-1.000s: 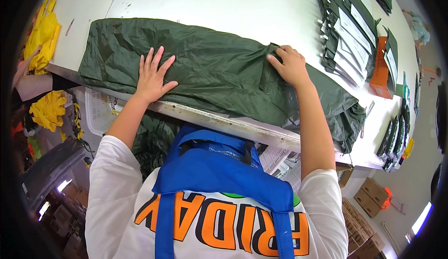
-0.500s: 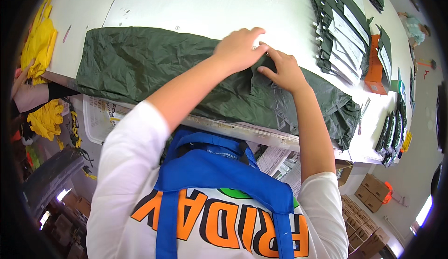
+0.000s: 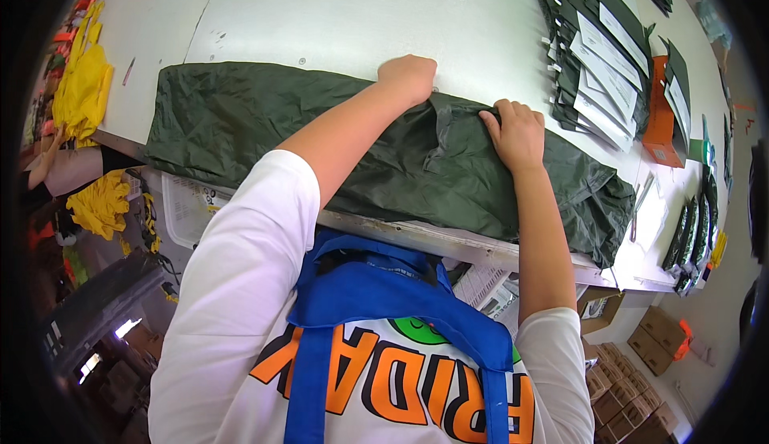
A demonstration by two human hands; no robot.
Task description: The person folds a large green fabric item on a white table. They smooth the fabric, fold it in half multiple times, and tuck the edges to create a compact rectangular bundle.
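Dark green, thin and wrinkled fabric (image 3: pixel 264 116), folded into a long strip, lies along the near edge of the white table. My left hand (image 3: pixel 408 78) is closed in a fist at its far edge, fingers curled away from view; it appears to grip that edge. To the right, my right hand (image 3: pixel 519 133) bends its fingers over the same far edge, thumb toward the left, pinching the cloth. Between the two hands a small flap (image 3: pixel 439 128) of the fabric stands creased. The cloth under my right palm is hidden.
Dark green folded packs with white paper sheets (image 3: pixel 605 68) lie at the far right, beside an orange box (image 3: pixel 663 124). Yellow cloth (image 3: pixel 84 84) hangs over the left side, near another person's arm (image 3: pixel 60 164). A white basket (image 3: pixel 183 208) stands below the table edge.
My hands, close together before, are now apart: the left has closed into a fist, the right has shifted right along the fabric's far edge. The flap between them is now uncovered.
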